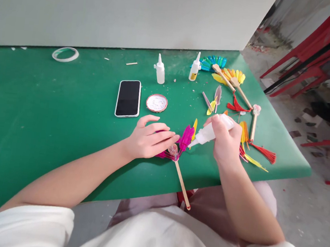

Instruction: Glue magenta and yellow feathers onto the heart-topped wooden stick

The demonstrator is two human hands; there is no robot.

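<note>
My left hand (148, 139) lies flat, fingers together, pressing down on a small fan of magenta feathers (185, 138) on the green table (52, 103). A wooden stick handle (182, 185) runs from the feathers toward me, past the table edge. My right hand (226, 140) grips a white glue bottle (208, 134), its nozzle pointing left at the magenta feathers. A yellow feather (194, 127) lies just behind the nozzle.
A phone (128, 98) and a round lid (157, 103) lie behind my left hand. Two glue bottles (160, 70) (195, 67) stand farther back. Finished feather fans, blue (214, 62) and yellow (231, 76), red tassels (264, 151), loose feathers (214, 99), and a tape ring (65, 54) are spread around.
</note>
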